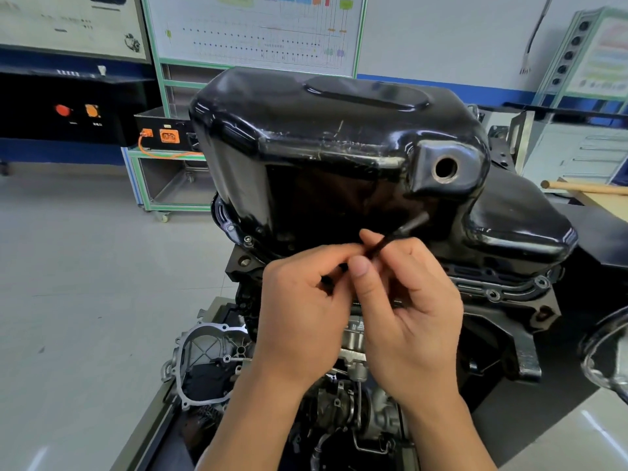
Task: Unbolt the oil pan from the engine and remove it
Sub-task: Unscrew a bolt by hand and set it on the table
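Scanning from the left, I find a black control panel with one red and one orange round button. The small labels under them are too blurred for me to read. Next comes a white wiring-diagram board in a green frame, its print too fine to make out. Below it a black box with orange sockets sits on a green-framed cart, an orange cable looping from it.

In the middle, the glossy black steel oil pan sits on top of the upturned engine. I see a silver bolt in its flange at the left edge and a round drain hole facing me.

In front of the pan the left hand and right hand meet. Each grip pinches the slim dark metal rod, which slants up toward the pan's wall; I cannot tell whether its tip touches.

Farther right, a pale wooden stick lies on a counter near a white drawer cabinet. The floor is pale grey tile.
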`<state>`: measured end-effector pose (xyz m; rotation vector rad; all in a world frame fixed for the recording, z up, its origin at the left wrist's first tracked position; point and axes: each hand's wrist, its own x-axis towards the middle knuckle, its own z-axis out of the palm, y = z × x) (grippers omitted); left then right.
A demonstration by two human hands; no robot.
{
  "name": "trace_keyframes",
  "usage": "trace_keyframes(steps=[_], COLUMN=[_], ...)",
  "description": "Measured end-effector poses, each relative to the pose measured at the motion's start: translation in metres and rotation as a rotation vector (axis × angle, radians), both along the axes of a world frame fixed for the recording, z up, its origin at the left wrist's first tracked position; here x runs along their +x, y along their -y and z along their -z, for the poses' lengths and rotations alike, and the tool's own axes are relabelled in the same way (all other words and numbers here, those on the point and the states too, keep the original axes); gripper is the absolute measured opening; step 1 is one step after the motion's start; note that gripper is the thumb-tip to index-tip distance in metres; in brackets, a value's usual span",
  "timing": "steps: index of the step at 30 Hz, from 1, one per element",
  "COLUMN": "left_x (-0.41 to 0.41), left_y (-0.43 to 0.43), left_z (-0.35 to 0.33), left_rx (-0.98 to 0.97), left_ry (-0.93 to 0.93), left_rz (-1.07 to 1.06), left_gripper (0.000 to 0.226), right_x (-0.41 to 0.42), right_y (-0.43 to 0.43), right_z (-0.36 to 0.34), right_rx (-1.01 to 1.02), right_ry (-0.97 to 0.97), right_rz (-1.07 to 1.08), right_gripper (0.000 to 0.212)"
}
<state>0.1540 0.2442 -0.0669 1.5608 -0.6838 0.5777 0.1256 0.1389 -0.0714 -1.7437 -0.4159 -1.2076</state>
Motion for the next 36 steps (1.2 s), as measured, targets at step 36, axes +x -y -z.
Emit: trace_keyframes(steps=[36], left_x=[0.002], left_y=[0.002], left_z=[-0.004], left_rx=[0.055], left_ry=[0.1], left_rz=[-0.208], left_gripper=[0.027], right_x=[-0.002], right_y=[0.0], right_z=[-0.008], right_rx=[-0.095], right_ry=[-0.047], right_rz=[0.033], right_gripper=[0.012])
